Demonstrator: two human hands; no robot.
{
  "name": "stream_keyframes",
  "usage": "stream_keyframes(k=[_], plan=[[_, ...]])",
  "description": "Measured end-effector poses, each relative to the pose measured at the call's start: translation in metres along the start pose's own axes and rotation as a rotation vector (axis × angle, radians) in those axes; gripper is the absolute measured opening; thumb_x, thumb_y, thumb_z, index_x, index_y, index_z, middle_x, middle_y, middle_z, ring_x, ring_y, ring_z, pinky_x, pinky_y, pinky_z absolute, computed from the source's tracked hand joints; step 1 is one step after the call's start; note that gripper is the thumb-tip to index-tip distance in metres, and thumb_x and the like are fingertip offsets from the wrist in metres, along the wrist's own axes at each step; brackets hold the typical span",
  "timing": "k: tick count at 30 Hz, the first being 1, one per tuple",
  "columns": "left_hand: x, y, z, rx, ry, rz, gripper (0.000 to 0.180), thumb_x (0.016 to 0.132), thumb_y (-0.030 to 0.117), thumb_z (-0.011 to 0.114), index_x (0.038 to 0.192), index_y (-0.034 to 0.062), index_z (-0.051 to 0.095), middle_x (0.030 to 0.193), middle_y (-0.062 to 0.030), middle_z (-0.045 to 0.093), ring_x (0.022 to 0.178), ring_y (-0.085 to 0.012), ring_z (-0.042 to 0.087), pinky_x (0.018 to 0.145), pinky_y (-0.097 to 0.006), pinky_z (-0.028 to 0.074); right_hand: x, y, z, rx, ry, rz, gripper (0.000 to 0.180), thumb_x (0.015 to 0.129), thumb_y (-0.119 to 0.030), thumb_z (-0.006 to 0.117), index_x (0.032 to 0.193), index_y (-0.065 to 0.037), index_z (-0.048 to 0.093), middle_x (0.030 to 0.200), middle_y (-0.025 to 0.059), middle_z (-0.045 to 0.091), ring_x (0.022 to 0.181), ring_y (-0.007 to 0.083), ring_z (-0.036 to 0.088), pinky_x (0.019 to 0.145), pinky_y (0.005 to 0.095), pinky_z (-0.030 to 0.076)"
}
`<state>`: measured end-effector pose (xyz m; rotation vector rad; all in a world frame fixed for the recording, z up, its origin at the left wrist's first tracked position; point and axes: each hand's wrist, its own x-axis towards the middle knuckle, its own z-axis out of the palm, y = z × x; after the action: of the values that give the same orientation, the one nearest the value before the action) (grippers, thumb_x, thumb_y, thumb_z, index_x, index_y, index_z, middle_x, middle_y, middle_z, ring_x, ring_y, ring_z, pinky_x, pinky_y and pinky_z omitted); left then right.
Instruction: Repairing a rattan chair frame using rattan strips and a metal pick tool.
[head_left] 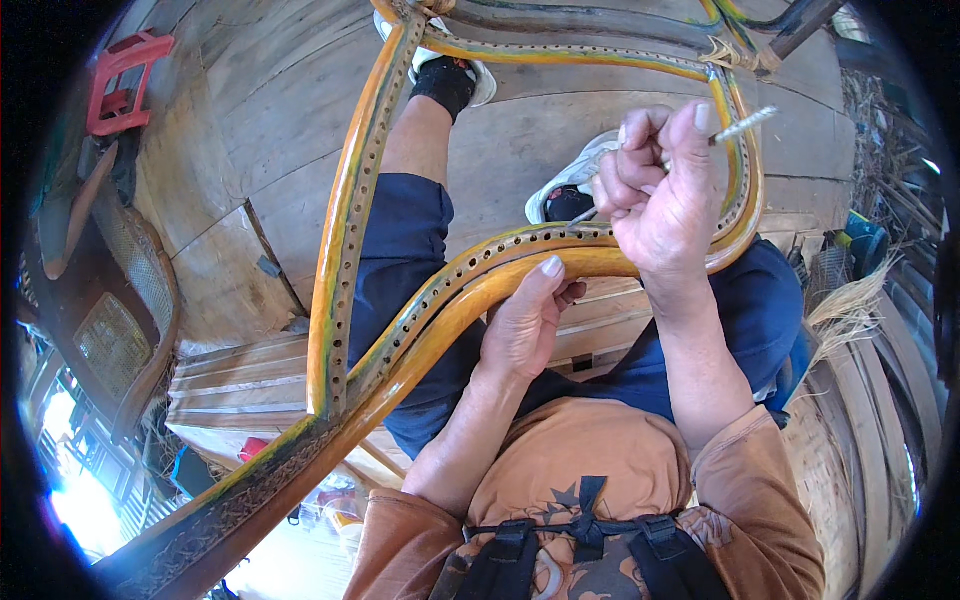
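Observation:
Across my lap lies a curved wooden chair frame (345, 250), glossy yellow-orange with green and dark streaks. A row of small holes runs along its inner edge. My left hand (525, 320) is closed round the near curved rail, thumb on top and fingers curled beneath. Above that rail, my right hand (665, 190) is closed on a thin rod (745, 125) with a pale, ridged upper end. The rod's slim grey lower end comes out below my fingers beside the row of holes. Whether it sits inside a hole I cannot tell.
Pale fibre bindings (735, 57) wrap the frame's far right joint. A red plastic stool (128, 85) stands far left, near a wooden chair part with woven panels (115, 340). A slatted wooden bench (240, 385) is beside me. Loose straw-like fibres (850, 300) lie at right.

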<state>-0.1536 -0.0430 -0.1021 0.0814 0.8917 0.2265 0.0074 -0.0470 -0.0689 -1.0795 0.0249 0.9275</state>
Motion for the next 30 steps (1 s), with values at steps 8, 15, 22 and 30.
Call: stream_keyframes(k=[8, 15, 22, 30], plan=[[0.001, -0.001, -0.001, -0.005, 0.014, 0.008, 0.027, 0.084, 0.017, 0.061, 0.108, 0.0099, 0.052, 0.102, -0.0023, 0.058, 0.094, -0.0121, 0.054, 0.080, -0.032, 0.045, 0.001, 0.003, -0.003, -0.053, -0.014, 0.044, 0.057, 0.086, -0.057, 0.044, 0.074, -0.002, 0.050, 0.049, -0.0060, 0.026, 0.042, 0.0055, 0.026, 0.041, 0.0217, 0.023], [0.001, -0.002, -0.002, 0.002, 0.001, 0.008, 0.028, 0.085, 0.018, 0.060, 0.110, 0.0095, 0.052, 0.103, -0.0024, 0.058, 0.095, -0.0122, 0.054, 0.081, -0.032, 0.045, -0.004, 0.005, -0.002, -0.085, -0.033, 0.012, 0.056, 0.087, -0.054, 0.044, 0.070, -0.002, 0.051, 0.050, -0.0052, 0.030, 0.043, 0.0054, 0.029, 0.042, 0.0211, 0.025], [0.000, -0.001, -0.002, -0.003, -0.002, -0.001, 0.028, 0.085, 0.018, 0.060, 0.111, 0.0088, 0.052, 0.105, -0.0027, 0.058, 0.095, -0.0127, 0.054, 0.082, -0.032, 0.044, -0.008, 0.006, 0.005, -0.241, -0.239, -0.029, 0.048, 0.090, -0.046, 0.046, 0.069, -0.003, 0.052, 0.056, -0.0047, 0.038, 0.048, 0.0030, 0.030, 0.043, 0.0193, 0.023], [0.005, -0.006, -0.008, -0.059, -0.005, 0.011, 0.029, 0.085, 0.014, 0.058, 0.112, 0.0063, 0.051, 0.104, -0.0033, 0.058, 0.093, -0.0126, 0.055, 0.080, -0.031, 0.045, -0.007, 0.017, 0.007, -0.561, -0.492, -0.118, 0.042, 0.091, -0.040, 0.045, 0.072, -0.003, 0.050, 0.066, -0.0022, 0.045, 0.052, 0.0031, 0.031, 0.046, 0.0184, 0.024]])
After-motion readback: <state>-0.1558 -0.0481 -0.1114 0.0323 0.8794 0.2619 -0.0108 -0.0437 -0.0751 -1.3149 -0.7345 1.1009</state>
